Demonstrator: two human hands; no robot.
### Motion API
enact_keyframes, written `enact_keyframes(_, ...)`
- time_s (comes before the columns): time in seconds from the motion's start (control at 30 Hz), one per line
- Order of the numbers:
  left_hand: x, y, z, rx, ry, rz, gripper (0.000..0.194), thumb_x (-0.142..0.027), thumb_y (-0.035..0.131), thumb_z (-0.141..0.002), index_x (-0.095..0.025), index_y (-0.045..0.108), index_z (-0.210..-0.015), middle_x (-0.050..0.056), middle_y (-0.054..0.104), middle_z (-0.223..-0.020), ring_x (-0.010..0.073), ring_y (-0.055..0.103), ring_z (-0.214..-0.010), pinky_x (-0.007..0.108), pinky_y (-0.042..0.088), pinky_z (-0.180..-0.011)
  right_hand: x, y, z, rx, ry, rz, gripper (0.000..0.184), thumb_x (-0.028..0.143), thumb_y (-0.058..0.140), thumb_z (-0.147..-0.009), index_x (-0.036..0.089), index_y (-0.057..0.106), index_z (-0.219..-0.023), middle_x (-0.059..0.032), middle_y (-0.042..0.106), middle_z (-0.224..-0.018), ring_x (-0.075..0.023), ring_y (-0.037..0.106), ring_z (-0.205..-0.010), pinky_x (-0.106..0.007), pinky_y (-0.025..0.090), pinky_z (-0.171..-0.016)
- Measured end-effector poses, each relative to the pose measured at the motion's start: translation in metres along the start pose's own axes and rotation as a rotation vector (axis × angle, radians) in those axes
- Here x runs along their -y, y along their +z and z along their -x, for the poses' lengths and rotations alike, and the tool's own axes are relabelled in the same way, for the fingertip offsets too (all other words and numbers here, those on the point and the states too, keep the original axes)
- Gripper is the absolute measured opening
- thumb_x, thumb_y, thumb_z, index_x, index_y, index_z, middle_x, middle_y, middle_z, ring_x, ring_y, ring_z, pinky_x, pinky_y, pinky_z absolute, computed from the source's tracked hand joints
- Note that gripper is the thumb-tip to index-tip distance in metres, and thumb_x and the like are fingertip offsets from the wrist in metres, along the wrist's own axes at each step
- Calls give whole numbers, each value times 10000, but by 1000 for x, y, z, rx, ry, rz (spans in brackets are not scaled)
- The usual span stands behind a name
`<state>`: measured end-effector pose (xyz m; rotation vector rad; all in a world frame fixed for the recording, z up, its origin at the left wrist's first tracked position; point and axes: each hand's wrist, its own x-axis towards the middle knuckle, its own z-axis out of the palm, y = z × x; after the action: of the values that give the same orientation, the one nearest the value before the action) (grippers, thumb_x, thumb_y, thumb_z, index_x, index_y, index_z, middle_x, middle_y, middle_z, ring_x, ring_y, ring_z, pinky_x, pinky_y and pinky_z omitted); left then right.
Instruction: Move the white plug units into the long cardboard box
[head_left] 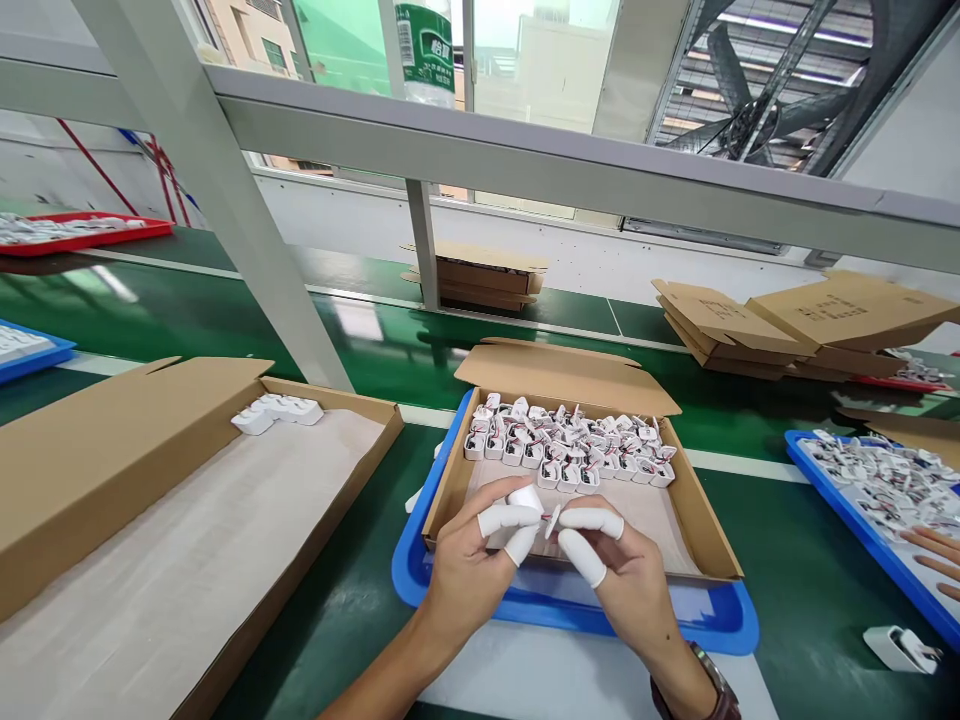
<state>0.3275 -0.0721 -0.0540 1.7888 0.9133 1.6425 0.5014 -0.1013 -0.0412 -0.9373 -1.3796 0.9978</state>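
Observation:
My left hand (pixel 480 565) pinches a small white plastic housing (pixel 527 498) between its finger-cotted thumb and fingers. Opposite it, my right hand (pixel 626 575) grips a thin white cover (pixel 553 522) by its edge, and a short reddish wire seems to run between the two pieces. Both are held over an open cardboard box (pixel 705 525), which sits in a blue tray (pixel 570 612). Toward the back of this box stand rows of white housings (pixel 570 440) with loose covers and wires showing.
On the left, an open carton (pixel 247 590) lined with paper holds several white housings (pixel 281 411) in a corner. Another person's hand (pixel 937 555) reaches over a blue tray (pixel 862 510) of parts. A white part (pixel 900 648) lies nearby. A metal frame (pixel 525 150) crosses above.

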Motion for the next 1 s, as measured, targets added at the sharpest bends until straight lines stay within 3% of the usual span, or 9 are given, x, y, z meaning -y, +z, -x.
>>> enact_keyframes(0.17, 1, -1, -1, 74, -36, 40, 246, -62, 672, -869, -249, 780, -988, 64, 712, -1239, 208, 689, -1144, 313, 554, -1014, 4, -2, 0, -24, -354, 322, 372, 19, 585, -928, 289, 681, -1165, -65, 658, -1111, -191, 659, -1038, -336, 559, -891)
enact_keyframes(0.3, 1, -2, -2, 60, -145, 178, 206, -104, 659, -888, -235, 760, -1011, 80, 700, -1158, 208, 713, -1032, 300, 611, -881, 4, -2, 1, 116, -565, 464, 620, -96, 566, -880, 264, 568, -1385, -108, 652, -1182, -219, 636, -1096, -383, 569, -897)
enact_keyframes(0.43, -2, -1, -3, 64, -224, 286, 146, -120, 693, -856, -211, 755, -952, 74, 720, -1082, 199, 719, -962, 273, 620, -819, 5, -1, 0, 145, -627, 427, 684, -132, 583, -847, 252, 549, -1412, -112, 678, -1186, -234, 637, -1071, -422, 584, -859)
enact_keyframes(0.6, -3, 2, 1, 10, -453, 370, 177, -137, 756, -789, -178, 724, -957, 78, 772, -1043, 161, 735, -784, 232, 626, -711, 3, -1, -2, 131, -674, 448, 699, -140, 590, -828, 238, 552, -1416, -122, 692, -1193, -251, 624, -1088, -457, 589, -857)
enact_keyframes(0.67, -3, 0, 0, 3, -511, 392, 199, -154, 774, -776, -176, 729, -969, 82, 785, -1058, 176, 754, -829, 230, 633, -738, 1, -3, -3, 138, -688, 461, 708, -146, 577, -828, 231, 543, -1426, -128, 693, -1199, -254, 622, -1097, -467, 588, -862)
enact_keyframes(0.83, -7, -11, -8, 143, -485, 484, 250, -217, 721, -863, -212, 774, -1107, 73, 781, -1167, 216, 738, -1079, 299, 591, -987, -2, -8, -5, 117, -687, 476, 700, -141, 566, -834, 224, 543, -1430, -135, 698, -1211, -268, 623, -1114, -491, 582, -866)
enact_keyframes(1.0, -11, -14, -15, 168, -457, 514, 244, -189, 780, -805, -255, 822, -1036, 44, 789, -1141, 232, 753, -1033, 300, 625, -931, -1, -9, -6, 96, -736, 537, 698, -131, 578, -837, 201, 527, -1450, -153, 695, -1208, -272, 624, -1118, -498, 592, -867)
